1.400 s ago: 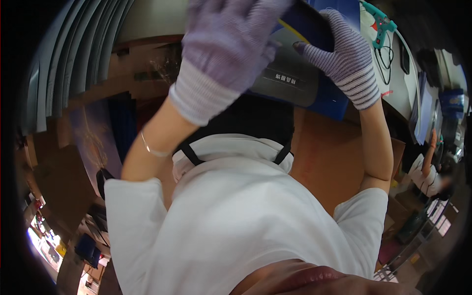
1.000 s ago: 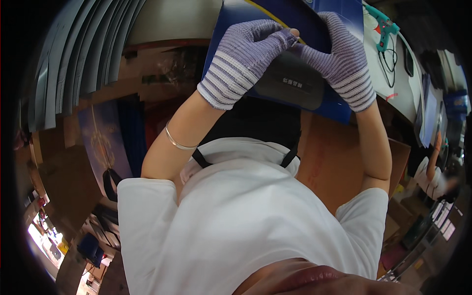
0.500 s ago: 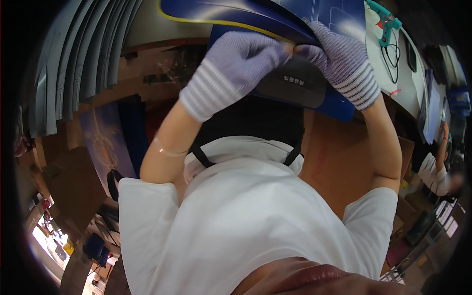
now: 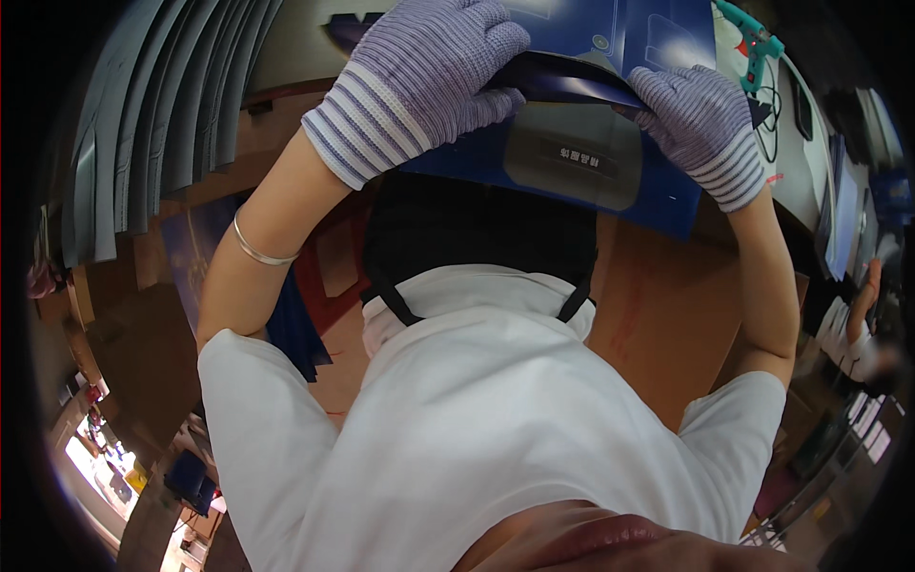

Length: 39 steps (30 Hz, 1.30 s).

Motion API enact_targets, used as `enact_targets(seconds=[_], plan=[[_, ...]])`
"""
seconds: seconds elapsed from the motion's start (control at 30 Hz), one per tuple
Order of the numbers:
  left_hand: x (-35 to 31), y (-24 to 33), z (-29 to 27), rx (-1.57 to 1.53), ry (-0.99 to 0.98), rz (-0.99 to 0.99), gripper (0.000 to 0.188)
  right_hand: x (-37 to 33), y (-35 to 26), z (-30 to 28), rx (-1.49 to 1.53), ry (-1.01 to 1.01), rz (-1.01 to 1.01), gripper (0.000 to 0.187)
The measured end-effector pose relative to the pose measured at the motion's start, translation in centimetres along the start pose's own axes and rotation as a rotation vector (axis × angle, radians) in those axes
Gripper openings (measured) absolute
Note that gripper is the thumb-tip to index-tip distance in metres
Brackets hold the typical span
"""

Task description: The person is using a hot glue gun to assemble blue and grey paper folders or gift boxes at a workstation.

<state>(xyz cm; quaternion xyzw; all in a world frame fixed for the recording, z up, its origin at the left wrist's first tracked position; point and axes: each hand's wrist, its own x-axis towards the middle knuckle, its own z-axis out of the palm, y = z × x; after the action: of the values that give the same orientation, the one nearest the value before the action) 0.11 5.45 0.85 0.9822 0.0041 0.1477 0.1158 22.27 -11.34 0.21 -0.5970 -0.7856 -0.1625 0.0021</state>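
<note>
Both of my hands wear lilac-and-white striped knit gloves. My left hand (image 4: 419, 81) grips the left part of a glossy dark blue card strip (image 4: 577, 88), fingers over it and thumb below. My right hand (image 4: 701, 129) pinches the strip's right end, and its fingertips are partly hidden. The strip bows up between my hands, with a dark gap beneath it. Below it a flat blue printed sheet (image 4: 672, 186) with a grey panel overhangs the table's near edge. Another blue printed piece (image 4: 658, 38) lies beyond the strip.
On the table (image 4: 743, 71) at the right lie a teal glue gun (image 4: 755, 43) with its black cord and a dark phone (image 4: 799, 110). Curved grey panels (image 4: 157, 114) stand at the left. A cardboard box (image 4: 658, 305) is below, and another person's arm (image 4: 863, 300) shows far right.
My hands have moved apart, the left one up and left along the strip, the right one slightly right and down. The strip's yellow edge has gone from view, and more of the sheet below shows.
</note>
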Motion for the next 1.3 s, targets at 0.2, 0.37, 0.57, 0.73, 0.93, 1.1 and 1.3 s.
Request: enact_targets(seconds=[0.2, 0.37, 0.57, 0.73, 0.93, 1.1, 1.3], plan=[[1.6, 0.4, 1.2, 0.080, 0.272, 0.113, 0.044, -0.2, 0.5, -0.3, 0.024, -0.048, 0.046, 0.023], [0.6, -1.5, 5.6, 0.351, 0.085, -0.059, 0.026, 0.6, 0.4, -0.6, 0.080, -0.106, 0.013, 0.021], [1.4, -1.0, 4.8, 0.237, -0.158, -0.053, 0.022, 0.9, 1.7, -0.9, 0.012, -0.178, -0.069, 0.023], [2.4, 0.9, 4.0, 0.276, -0.269, -0.124, 0.029, 2.8, -1.5, 0.6, 0.097, 0.059, -0.007, 0.028], [2.0, -1.2, -0.1, -0.003, -0.008, -0.040, 0.061, 1.3, -0.3, 1.7, 0.007, -0.075, 0.035, 0.028], [-1.9, -5.6, 3.7, 0.009, 0.272, 0.074, 0.051, 0.8, 0.2, 3.3, -0.026, -0.076, 0.094, 0.039], [-1.0, -5.1, 5.1, 0.039, 0.252, 0.050, 0.054, 1.1, 0.1, 3.5, -0.009, -0.121, 0.130, 0.040]])
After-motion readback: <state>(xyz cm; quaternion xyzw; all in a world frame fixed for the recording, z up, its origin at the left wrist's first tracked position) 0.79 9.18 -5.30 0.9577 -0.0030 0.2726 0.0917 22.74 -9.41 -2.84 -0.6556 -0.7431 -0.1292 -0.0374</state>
